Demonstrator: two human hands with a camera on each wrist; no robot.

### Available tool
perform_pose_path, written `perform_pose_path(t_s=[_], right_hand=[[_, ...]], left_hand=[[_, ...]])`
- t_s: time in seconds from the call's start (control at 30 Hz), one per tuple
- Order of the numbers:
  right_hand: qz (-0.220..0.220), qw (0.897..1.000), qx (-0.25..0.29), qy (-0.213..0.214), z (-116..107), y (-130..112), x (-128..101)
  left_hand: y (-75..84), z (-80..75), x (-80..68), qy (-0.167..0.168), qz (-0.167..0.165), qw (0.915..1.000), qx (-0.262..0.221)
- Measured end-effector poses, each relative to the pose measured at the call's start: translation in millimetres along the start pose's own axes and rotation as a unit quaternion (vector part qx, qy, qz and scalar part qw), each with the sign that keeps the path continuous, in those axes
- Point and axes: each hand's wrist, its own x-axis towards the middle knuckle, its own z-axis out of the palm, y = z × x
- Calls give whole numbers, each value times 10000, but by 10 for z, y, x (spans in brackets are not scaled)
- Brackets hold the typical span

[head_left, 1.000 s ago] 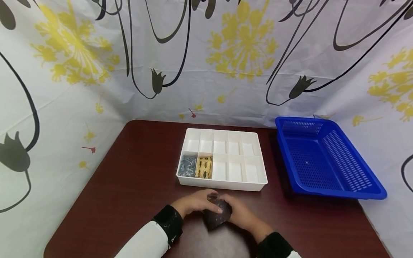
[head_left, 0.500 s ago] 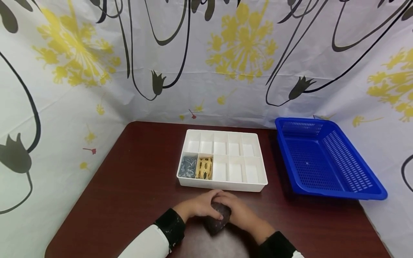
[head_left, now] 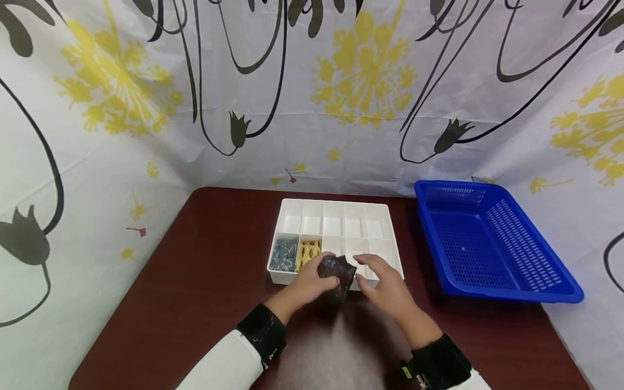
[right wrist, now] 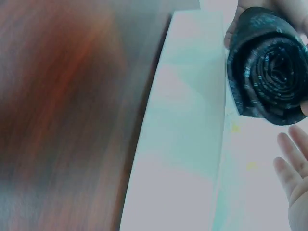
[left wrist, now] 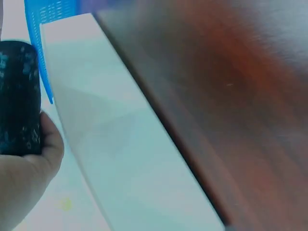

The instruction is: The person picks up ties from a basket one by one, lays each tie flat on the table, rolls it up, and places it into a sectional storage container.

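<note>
Dark speckled fabric roll (right wrist: 267,70), tightly coiled, in L hand (head_left: 306,281).

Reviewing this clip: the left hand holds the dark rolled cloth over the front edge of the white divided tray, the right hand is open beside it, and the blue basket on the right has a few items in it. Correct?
Not quite. The head view shows the blue basket empty. The rest holds: the left hand grips the dark rolled cloth over the front edge of the white divided tray, and the right hand is open beside it.
</note>
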Motion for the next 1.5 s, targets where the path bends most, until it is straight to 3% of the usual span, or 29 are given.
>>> perform_pose_path(t_s=[0.1,0.2,0.3,0.43,0.57,0.8,0.93,1.13,1.23,1.3,1.37,1.43,1.5], right_hand=[[307,9988,-54,387,-48,115,42],[946,9934,-45,650,-94,254,68],[1643,9837,-96,728,-121,404,71],[2203,9729,-264,643,-108,577,52],[2519,9658,-397,473,-49,706,27],[2690,9611,-535,324,30,800,26],[2872,9562,-545,160,72,861,43],[3091,9500,-447,-45,94,898,54],[3147,9481,-432,-148,103,907,60],[3196,9464,-420,-184,109,915,59],[3254,9445,-416,-202,113,920,53],[3321,9422,-392,-199,115,924,45],[3387,9400,-366,-202,115,924,36]], left_hand=[[80,0,115,431,76,9989,-148],[140,4,244,769,7,9969,-189],[148,21,365,986,-153,9949,-118],[138,53,463,1200,-389,9920,46],[122,89,525,1385,-709,9870,405],[117,198,598,1213,-1043,9832,874],[99,265,610,1370,-969,9826,791],[37,338,620,1634,-534,9838,517],[16,353,614,1696,-280,9811,887],[10,360,614,1714,-22,9732,1536],[16,372,602,1701,192,9534,2483],[28,393,597,1624,304,9186,3591],[50,426,590,1440,324,8751,4609]])
